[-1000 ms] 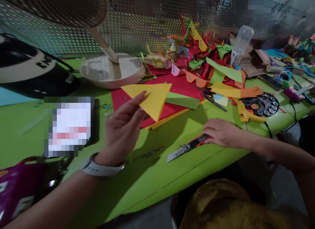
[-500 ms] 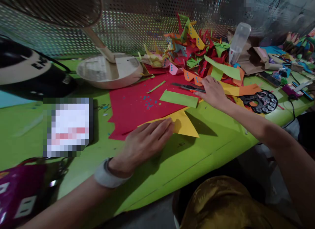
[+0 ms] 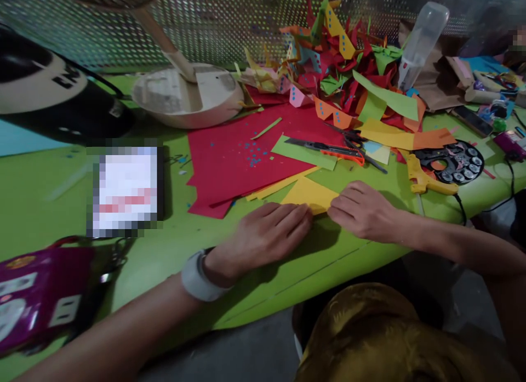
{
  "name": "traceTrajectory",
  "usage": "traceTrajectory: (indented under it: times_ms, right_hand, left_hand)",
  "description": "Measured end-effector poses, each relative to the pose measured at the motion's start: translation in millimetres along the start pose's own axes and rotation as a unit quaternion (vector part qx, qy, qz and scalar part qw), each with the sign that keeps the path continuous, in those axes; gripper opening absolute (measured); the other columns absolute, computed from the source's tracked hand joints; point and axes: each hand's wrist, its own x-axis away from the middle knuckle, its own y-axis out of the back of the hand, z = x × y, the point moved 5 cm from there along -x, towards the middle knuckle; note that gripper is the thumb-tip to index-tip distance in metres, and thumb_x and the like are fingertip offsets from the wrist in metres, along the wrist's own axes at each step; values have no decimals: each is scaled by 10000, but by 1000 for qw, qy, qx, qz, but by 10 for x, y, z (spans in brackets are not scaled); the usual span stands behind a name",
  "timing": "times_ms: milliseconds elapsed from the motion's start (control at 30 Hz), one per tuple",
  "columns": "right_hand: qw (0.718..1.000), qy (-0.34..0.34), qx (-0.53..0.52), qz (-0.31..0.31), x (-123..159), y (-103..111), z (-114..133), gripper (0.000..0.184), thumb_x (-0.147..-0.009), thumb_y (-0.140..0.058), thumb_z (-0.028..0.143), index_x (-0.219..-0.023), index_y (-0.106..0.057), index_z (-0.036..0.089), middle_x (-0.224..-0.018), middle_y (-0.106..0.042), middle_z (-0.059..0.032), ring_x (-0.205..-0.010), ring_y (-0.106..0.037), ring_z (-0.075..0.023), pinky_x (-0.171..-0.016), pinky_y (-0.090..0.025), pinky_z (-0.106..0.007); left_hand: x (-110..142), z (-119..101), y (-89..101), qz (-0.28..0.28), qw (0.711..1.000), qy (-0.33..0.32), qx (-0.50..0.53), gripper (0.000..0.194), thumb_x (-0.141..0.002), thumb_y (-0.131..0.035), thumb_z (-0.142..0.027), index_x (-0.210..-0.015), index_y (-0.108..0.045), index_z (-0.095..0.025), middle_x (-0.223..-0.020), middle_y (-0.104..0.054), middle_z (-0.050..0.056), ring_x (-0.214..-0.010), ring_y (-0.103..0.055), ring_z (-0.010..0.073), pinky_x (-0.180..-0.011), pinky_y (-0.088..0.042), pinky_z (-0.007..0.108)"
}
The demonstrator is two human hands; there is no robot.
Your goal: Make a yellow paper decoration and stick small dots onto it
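A yellow paper triangle [image 3: 309,194] lies on the green table [image 3: 263,283] near its front edge. My left hand [image 3: 269,234] rests flat on the triangle's near left part, fingers stretched out. My right hand [image 3: 361,209] presses on its right corner, fingers together and flat. An orange utility knife [image 3: 329,148] with its blade out lies beyond, on a green paper strip [image 3: 302,154] atop red paper sheets [image 3: 242,163]. Black scissors [image 3: 361,146] lie beside the knife.
A heap of folded coloured paper pieces [image 3: 341,69] fills the back. A fan base [image 3: 189,100], a clear bottle [image 3: 421,42], a yellow glue gun [image 3: 423,179], a black round palette [image 3: 454,163] and a purple bag [image 3: 41,294] stand around. A perforated metal screen [image 3: 230,20] closes the back.
My left hand brought the yellow triangle down from the air onto the table. My right hand set the knife on the green strip, then came back to the triangle.
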Motion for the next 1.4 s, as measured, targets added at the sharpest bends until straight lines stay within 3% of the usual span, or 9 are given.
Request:
traceTrajectory:
  times_ms: [133,333,533,667,767,900,1000,1133,1400]
  right_hand:
    - [999,-10,-9,30,212,28,-39,301,-976,-389,63,-890,-664,150,-837,-678,-56,-757,-535,-178,-762,-382,-357]
    - [993,-63,-85,59,221,-67,-24,251,-1006,-420,165,-1053,-666,144,-966,-698,-87,-839,-575,-195,-741,-373,-357]
    - [990,-65,-89,93,152,-140,-41,301,-998,-375,102,-965,-671,139,-969,-693,-88,-861,-568,-204,-754,-369,-353]
    - [987,-100,-99,79,184,-150,-66,264,-1000,-408,133,-949,-668,138,-960,-696,-82,-854,-564,-207,-746,-358,-352]
    - [980,-141,-118,76,182,-191,-94,258,-1003,-466,298,-950,-664,141,-986,-690,-90,-876,-558,-226,-762,-358,-360]
    - [969,-171,-142,110,151,-258,-155,241,-1004,-462,281,-957,-667,164,-958,-678,-83,-879,-548,-226,-771,-352,-356]
    - [952,-208,-174,142,144,-284,-235,224,-990,-494,286,-927,-669,161,-922,-661,-84,-879,-549,-225,-764,-359,-346]
    - [923,-271,-200,184,159,-286,-324,219,-973,-527,318,-914,-668,161,-926,-649,-87,-897,-552,-229,-778,-367,-340]
    - [895,-316,-240,204,172,-283,-386,182,-950,-568,314,-885,-665,176,-916,-643,-70,-916,-558,-221,-805,-386,-335]
  left_hand:
    - [15,30,-125,65,992,44,95,385,-986,-347,-104,-1249,-602,-222,-1153,-714,100,-990,-677,218,-771,-537,334]
    - [16,87,-214,85,988,99,82,391,-1017,-300,-198,-1159,-663,-216,-1064,-742,85,-947,-687,206,-735,-526,310]
    - [-47,104,-100,-12,985,111,130,322,-1006,-404,-226,-957,-719,-184,-922,-750,81,-804,-688,198,-661,-516,300]
    - [-45,172,-120,-30,948,211,238,281,-976,-489,-298,-880,-734,-202,-871,-712,67,-768,-664,181,-668,-526,298]
    - [-24,211,-172,-16,904,288,315,247,-949,-530,-339,-857,-730,-228,-834,-679,44,-731,-641,169,-651,-523,294]
    - [-13,238,-197,-13,876,328,354,203,-923,-562,-339,-874,-722,-223,-847,-676,34,-730,-625,160,-669,-513,294]
    - [-4,279,-186,3,874,342,346,216,-915,-579,-345,-854,-710,-184,-818,-658,34,-699,-605,148,-636,-475,278]
    - [27,362,-163,76,879,363,300,309,-918,-558,-450,-827,-682,-183,-792,-652,35,-677,-575,160,-614,-424,291]
    - [70,445,-128,128,921,320,179,501,-962,-416,-568,-677,-572,-186,-675,-578,44,-604,-497,166,-581,-323,321]
